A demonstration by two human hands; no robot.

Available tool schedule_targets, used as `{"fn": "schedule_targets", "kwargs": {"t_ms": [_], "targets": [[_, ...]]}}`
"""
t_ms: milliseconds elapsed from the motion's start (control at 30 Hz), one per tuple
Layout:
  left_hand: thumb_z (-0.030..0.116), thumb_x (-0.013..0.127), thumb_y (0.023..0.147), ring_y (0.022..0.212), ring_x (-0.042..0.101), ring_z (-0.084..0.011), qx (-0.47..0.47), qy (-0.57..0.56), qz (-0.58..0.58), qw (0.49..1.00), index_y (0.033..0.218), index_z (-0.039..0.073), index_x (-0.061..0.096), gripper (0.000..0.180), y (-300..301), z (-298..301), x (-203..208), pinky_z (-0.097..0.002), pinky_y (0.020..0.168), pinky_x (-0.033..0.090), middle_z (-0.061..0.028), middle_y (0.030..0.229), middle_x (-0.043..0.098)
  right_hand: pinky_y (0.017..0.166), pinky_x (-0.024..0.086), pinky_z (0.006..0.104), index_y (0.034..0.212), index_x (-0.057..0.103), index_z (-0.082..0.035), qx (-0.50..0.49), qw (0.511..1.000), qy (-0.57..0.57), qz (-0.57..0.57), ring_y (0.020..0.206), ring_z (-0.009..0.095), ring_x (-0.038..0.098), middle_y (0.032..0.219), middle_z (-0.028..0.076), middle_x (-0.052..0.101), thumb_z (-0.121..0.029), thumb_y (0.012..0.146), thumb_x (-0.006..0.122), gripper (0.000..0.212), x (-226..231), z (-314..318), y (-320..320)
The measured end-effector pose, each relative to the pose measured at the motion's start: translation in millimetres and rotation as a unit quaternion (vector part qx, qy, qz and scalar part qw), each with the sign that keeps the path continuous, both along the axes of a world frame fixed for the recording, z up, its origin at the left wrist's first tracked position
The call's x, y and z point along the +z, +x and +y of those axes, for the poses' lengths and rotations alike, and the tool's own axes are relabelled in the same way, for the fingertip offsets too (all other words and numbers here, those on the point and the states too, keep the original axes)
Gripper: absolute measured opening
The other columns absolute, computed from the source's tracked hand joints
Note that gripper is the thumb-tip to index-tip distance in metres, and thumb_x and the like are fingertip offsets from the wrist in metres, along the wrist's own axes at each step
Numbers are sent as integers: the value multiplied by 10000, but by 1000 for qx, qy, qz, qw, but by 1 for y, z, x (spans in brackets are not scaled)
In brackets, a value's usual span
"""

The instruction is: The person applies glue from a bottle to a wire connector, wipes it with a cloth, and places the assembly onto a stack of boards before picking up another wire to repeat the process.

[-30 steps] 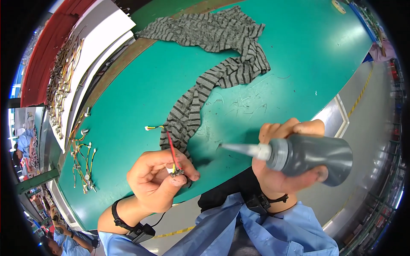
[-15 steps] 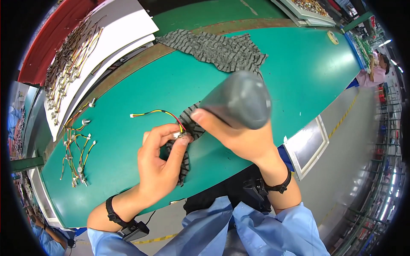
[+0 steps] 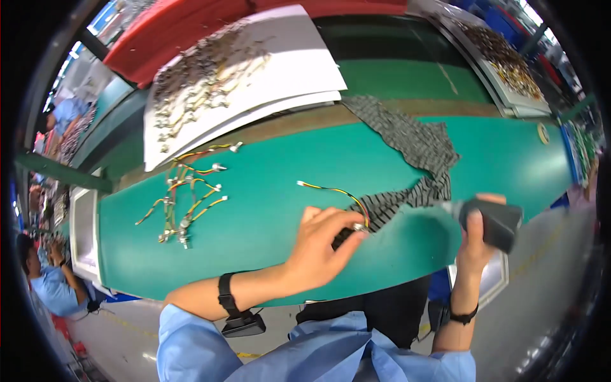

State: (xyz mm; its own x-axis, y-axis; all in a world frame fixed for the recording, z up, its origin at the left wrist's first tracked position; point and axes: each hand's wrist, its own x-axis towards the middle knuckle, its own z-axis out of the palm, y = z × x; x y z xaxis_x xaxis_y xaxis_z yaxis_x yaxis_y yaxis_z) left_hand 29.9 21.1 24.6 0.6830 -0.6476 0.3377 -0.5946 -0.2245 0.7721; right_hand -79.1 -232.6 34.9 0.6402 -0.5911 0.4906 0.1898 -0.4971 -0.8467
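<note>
My left hand (image 3: 324,247) pinches a small metal part (image 3: 360,227) between thumb and fingers. A thin yellow, black and red cable (image 3: 337,190) curves from that part to a white plug. Beneath and beside these fingers lies a striped grey cloth (image 3: 414,143), trailing across the table to its far side. Farther right, my right hand (image 3: 476,245) is wrapped round a dark grey handheld tool (image 3: 493,223). Its narrow, lighter tip points left, apart from the metal part; motion blur hides its exact kind.
Several wired metal parts (image 3: 184,223) lie in a loose cluster at the left of the green table (image 3: 267,254). White boards (image 3: 299,57) behind hold many more. A tape roll (image 3: 543,134) sits at the far right. Another person (image 3: 51,280) works at the left edge.
My right hand has drawn the dark tool away to the right, off the left hand. The view has shifted, so the table appears lower and farther right. My left hand still grips the wired part.
</note>
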Motion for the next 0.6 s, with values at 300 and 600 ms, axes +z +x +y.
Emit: {"fn": "schedule_targets", "kwargs": {"t_ms": [300,600], "targets": [[36,676,809,777,592,-227,-64,-19,-77,995,1048,9,639,243,46,15,61,-338,724,412,-75,881,663,539,349,182,1098,522,-23,-42,985,168,-17,659,56,462,849,9,518,-296,853,662,393,-55,15,-26],[-1,636,811,729,606,-244,-114,119,-176,971,1078,9,638,267,90,11,70,-346,659,455,-89,799,650,562,345,208,1060,524,9,-63,997,34,15,621,81,444,806,17,506,-354,824,677,460,-53,15,-30]]}}
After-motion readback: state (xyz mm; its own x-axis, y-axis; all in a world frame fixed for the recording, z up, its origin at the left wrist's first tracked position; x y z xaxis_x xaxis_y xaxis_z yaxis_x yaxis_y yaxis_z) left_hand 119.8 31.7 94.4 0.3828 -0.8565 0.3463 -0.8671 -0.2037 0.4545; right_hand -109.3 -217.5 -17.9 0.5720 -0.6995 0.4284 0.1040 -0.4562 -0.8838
